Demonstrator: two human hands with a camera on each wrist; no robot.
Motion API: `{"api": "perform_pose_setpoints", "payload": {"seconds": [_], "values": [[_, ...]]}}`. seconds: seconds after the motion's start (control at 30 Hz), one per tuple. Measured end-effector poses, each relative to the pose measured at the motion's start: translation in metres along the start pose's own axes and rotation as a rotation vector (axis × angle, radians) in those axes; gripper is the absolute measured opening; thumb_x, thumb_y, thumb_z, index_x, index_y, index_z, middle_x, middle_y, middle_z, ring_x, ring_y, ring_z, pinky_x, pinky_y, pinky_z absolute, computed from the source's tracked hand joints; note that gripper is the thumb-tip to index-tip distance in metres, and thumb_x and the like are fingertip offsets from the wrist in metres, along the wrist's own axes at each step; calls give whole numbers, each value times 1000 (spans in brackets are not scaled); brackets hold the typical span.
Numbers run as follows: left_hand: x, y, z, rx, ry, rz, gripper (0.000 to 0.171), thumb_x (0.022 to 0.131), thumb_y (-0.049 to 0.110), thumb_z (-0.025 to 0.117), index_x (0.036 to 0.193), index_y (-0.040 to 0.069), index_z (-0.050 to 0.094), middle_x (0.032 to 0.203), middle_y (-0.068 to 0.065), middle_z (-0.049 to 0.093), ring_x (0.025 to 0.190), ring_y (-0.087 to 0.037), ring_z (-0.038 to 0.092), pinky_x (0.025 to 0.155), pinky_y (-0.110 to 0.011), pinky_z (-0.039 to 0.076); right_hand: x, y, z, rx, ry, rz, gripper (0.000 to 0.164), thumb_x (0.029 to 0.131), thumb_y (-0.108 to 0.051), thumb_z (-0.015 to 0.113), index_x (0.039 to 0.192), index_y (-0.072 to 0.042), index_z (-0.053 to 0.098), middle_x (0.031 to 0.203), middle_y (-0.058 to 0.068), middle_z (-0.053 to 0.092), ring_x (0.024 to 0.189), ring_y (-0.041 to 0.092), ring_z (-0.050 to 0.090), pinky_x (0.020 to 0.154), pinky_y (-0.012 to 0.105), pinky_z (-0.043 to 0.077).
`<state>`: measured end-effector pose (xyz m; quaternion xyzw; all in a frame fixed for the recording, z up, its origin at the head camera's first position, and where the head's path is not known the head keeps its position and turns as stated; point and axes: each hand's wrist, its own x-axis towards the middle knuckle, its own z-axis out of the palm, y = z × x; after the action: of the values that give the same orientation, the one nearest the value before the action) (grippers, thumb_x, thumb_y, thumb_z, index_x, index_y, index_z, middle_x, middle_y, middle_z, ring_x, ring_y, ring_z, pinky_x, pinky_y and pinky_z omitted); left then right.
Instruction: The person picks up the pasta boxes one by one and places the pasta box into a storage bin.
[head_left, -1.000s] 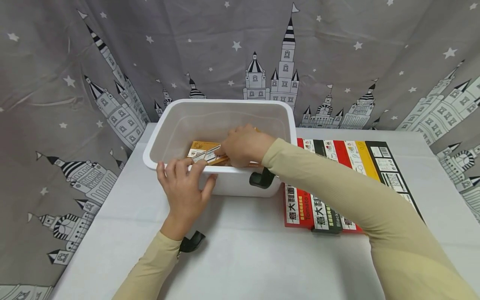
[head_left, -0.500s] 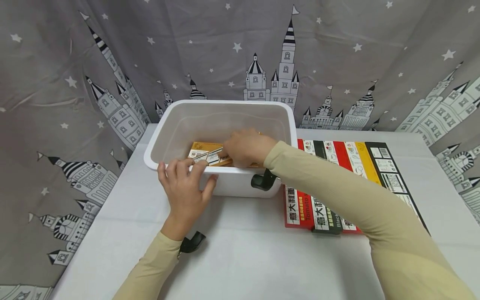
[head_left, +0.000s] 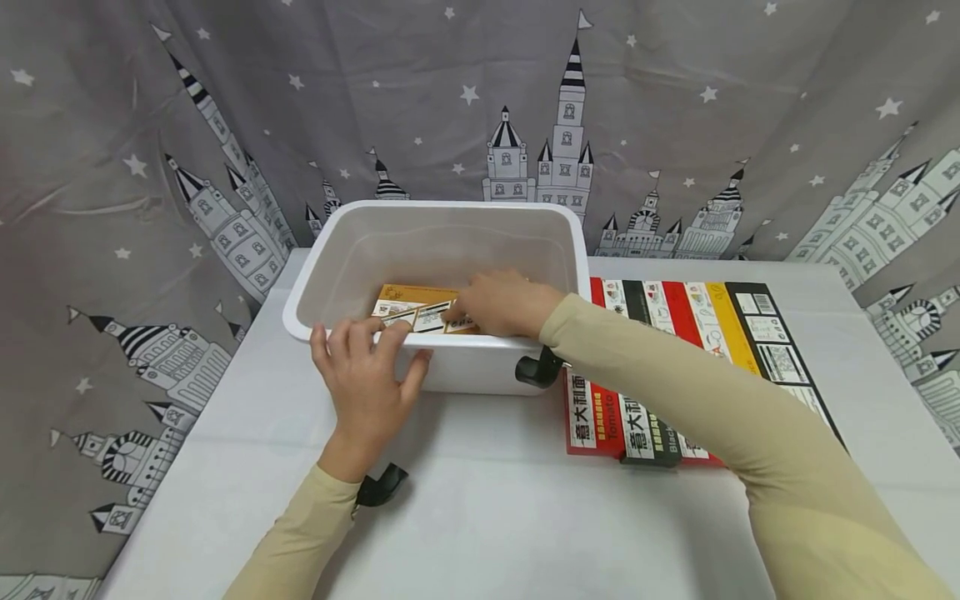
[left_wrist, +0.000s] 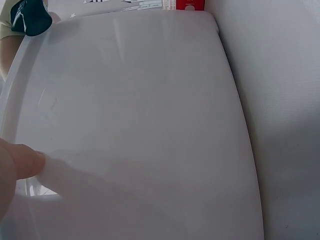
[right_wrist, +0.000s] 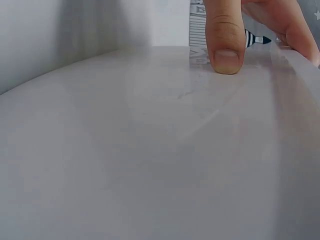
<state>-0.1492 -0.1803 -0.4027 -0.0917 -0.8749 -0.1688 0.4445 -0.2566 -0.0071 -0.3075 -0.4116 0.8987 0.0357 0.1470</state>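
A white plastic storage bin (head_left: 480, 367) stands on the table, with yellow-orange and white printed cardboard boxes (head_left: 412, 296) lying inside. My left hand (head_left: 367, 383) grips its front rim near the left corner, fingers over the edge and thumb against the outer wall. The left thumb (left_wrist: 27, 161) shows at that wall in the left wrist view, and again as a thumb (right_wrist: 226, 55) in the right wrist view. My right hand (head_left: 498, 302) reaches down into the bin, fingertips at the boxes. I cannot tell whether it grips one, as its lower fingers are hidden.
Right of the bin, a row of pasta boxes (head_left: 652, 433) in red, dark green and yellow lies on the white tablecloth (head_left: 480, 500), partly under my right forearm. A grey curtain (head_left: 420, 100) with castles and stars hangs behind the table.
My right hand has slid to the right inside the bin, uncovering more of the printed box faces. The left hand keeps its hold on the rim.
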Motion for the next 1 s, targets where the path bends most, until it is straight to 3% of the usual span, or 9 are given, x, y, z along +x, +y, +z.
{"api": "perform_pose_setpoints", "payload": {"seconds": [0.33, 0.5, 0.77, 1.0], "values": [[0, -1, 1, -10, 9, -1, 29, 85, 27, 72, 108, 10, 65, 103, -20, 57, 111, -42, 46, 110, -71, 20, 0, 0, -1, 24, -17, 10, 44, 101, -13, 55, 137, -37, 64, 123, 7, 70, 100, 23, 58, 82, 44, 53], [0, -1, 1, -8, 7, 0, 29, 85, 27, 71, 107, 10, 64, 104, -21, 57, 111, -42, 46, 110, -71, 20, -1, 1, 0, 116, -70, 31, 44, 101, -10, 52, 137, -32, 65, 128, 4, 70, 100, 22, 59, 77, 37, 49], [0, -1, 3, -15, 32, 6, 29, 85, 26, 71, 108, 10, 64, 100, -19, 57, 108, -43, 47, 109, -71, 21, 0, -1, 0, 126, -47, 48, 47, 97, -9, 59, 143, -23, 61, 136, 8, 65, 117, 23, 60, 96, 41, 51], [0, -1, 2, -13, 25, 6, 30, 85, 26, 72, 109, 10, 64, 101, -19, 57, 109, -43, 47, 110, -71, 21, 0, -2, -1, 101, -58, 56, 46, 99, -13, 59, 144, -23, 59, 137, 9, 64, 120, 24, 60, 99, 43, 52]]}}
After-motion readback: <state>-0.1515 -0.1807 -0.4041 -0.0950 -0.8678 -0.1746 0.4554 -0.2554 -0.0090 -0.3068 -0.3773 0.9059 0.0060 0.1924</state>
